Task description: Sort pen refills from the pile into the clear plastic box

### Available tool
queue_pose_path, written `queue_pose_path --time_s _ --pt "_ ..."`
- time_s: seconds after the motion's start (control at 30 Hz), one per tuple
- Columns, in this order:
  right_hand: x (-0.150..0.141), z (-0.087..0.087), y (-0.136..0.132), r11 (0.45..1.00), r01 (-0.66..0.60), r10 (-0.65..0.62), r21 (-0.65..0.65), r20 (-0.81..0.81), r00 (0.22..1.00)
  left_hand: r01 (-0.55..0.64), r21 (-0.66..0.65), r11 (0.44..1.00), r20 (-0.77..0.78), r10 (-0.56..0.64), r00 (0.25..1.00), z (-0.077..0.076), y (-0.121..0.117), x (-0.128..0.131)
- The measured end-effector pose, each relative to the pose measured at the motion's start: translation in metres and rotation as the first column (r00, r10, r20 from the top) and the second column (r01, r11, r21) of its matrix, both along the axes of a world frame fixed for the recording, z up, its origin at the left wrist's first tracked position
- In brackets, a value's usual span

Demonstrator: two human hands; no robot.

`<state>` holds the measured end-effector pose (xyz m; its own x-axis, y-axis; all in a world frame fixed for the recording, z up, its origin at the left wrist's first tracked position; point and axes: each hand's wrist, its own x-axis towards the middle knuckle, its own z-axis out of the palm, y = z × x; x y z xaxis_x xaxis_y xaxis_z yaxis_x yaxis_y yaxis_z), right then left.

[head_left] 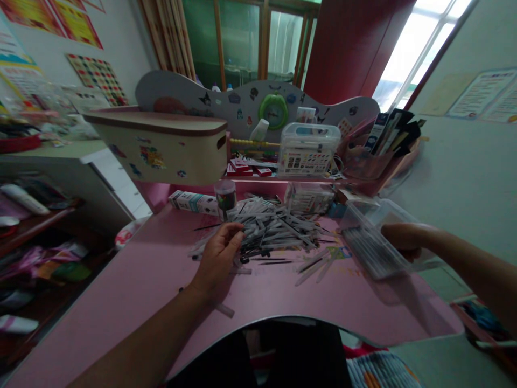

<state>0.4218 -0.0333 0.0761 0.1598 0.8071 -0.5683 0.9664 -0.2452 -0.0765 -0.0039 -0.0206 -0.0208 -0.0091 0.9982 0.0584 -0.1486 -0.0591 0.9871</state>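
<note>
A heap of slim, clear pen barrels [270,223] with dark refills and small black caps lies on the pink desk. My left hand [218,253] rests at the heap's near left edge. Its fingers curl towards the thumb, and whatever may be between them is too small to make out. On the right, a clear plastic box [388,215] contains a neat layer of clear barrels [369,253]. My right hand [406,237] reaches into that box with bent fingers; the fingertips are partly hidden. Several loose barrels [317,267] lie between heap and box.
Behind the heap stand a small round tub [225,195], a long carton [196,202] and a clear case [309,198]. The shelf above bears a cream bin [169,151], a handled case [309,151] and a brush holder [369,161]. The pink desk [133,280] curves inward at the front.
</note>
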Motion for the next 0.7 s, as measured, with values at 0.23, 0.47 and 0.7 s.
queue_pose_path --time_s 0.23,0.47,0.7 --pt "0.001 0.042 0.016 0.97 0.009 -0.005 0.244 -0.017 1.0 -0.051 -0.01 0.999 0.007 0.051 0.999 0.006 -0.003 0.003" --pt "-0.075 0.088 -0.005 0.631 -0.297 0.294 0.716 0.134 0.946 -0.078 0.022 0.997 -0.029 0.079 0.996 0.004 0.002 -0.001" --pt "-0.17 0.04 -0.011 0.6 -0.427 0.564 0.676 0.021 0.826 -0.148 0.051 0.988 -0.032 0.149 0.988 0.014 0.003 -0.001"
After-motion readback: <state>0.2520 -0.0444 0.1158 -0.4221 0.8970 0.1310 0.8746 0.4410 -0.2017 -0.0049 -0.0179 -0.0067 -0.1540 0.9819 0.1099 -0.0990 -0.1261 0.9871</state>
